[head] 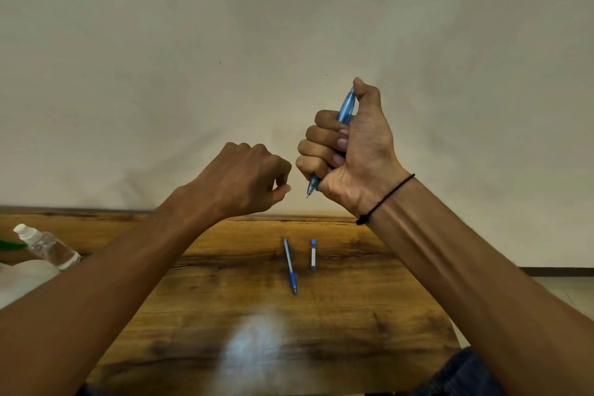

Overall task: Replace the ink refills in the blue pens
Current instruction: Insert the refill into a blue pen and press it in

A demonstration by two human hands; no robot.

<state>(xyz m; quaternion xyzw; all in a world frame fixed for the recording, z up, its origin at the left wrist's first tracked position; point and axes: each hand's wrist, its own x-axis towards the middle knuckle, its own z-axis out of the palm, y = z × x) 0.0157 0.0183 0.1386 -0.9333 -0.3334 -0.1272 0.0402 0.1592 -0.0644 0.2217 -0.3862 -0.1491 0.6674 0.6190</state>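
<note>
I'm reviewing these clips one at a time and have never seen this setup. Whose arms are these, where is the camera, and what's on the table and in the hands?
There is no machine here: a person works with bare hands, and the single picture comes from a wide-angle camera on their head, looking forward and down. That is why both forearms reach in from the bottom corners.

The right hand, with a thin black cord at the wrist, is closed in a fist around a translucent blue pen, tip pointing down, thumb at its top end. The left hand is loosely curled beside the tip; whether its fingers pinch anything is too small to tell.

On the wooden table lie a second blue pen and, just beside it, a small blue-and-white case. At the far left edge lies a clear bottle with a white cap.
</note>
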